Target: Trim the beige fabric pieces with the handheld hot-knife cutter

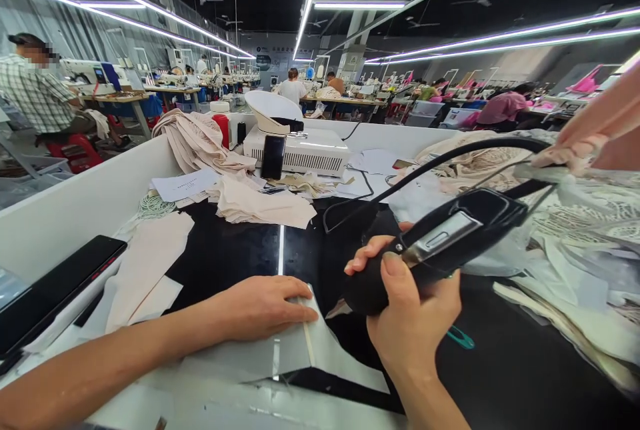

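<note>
My left hand lies palm down, fingers stretched out, pressing on a smooth white panel near the table's front edge. A cream strip runs along that panel beside my fingertips. With my right hand I grip a black corded hand tool, raised and tilted above the table. It has a rounded body and a silver plate on its side; its exact kind I cannot make out. The black cable arches from its far end. A teal plastic pin or clip lies right of that wrist.
Pale fabric pieces and a folded stack lie toward the back. Behind them stands a white machine with a phone against it. Lace fabric is heaped right. A long black device sits left. Co-workers sit beyond the white wall.
</note>
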Demonstrator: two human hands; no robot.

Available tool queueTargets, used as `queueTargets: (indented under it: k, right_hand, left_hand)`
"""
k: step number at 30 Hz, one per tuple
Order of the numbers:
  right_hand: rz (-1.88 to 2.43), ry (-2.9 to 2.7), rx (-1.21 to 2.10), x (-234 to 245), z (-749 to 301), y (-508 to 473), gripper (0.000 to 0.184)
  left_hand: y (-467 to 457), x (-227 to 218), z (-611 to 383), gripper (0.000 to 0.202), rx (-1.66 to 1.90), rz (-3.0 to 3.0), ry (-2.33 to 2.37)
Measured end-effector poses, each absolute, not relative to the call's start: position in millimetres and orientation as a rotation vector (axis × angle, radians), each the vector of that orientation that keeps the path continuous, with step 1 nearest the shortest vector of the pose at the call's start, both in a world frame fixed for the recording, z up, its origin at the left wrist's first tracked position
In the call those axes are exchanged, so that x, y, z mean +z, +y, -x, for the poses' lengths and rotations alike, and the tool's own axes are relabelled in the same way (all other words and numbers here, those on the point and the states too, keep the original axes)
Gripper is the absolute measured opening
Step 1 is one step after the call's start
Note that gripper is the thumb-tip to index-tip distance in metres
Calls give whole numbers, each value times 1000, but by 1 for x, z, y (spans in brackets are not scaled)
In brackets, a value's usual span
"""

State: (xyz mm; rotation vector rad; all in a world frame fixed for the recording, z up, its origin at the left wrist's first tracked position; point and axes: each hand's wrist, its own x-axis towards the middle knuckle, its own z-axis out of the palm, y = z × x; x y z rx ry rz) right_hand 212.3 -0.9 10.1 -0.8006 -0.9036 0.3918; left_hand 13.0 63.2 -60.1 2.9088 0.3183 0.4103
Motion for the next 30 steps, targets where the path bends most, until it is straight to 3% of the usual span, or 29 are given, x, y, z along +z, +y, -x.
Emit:
queueTargets:
  k: [30]
  right_hand:
    - [867, -872, 391, 2, -226, -17, 46]
  left_hand:
    - [63, -53, -25, 26, 694, -2968, 139]
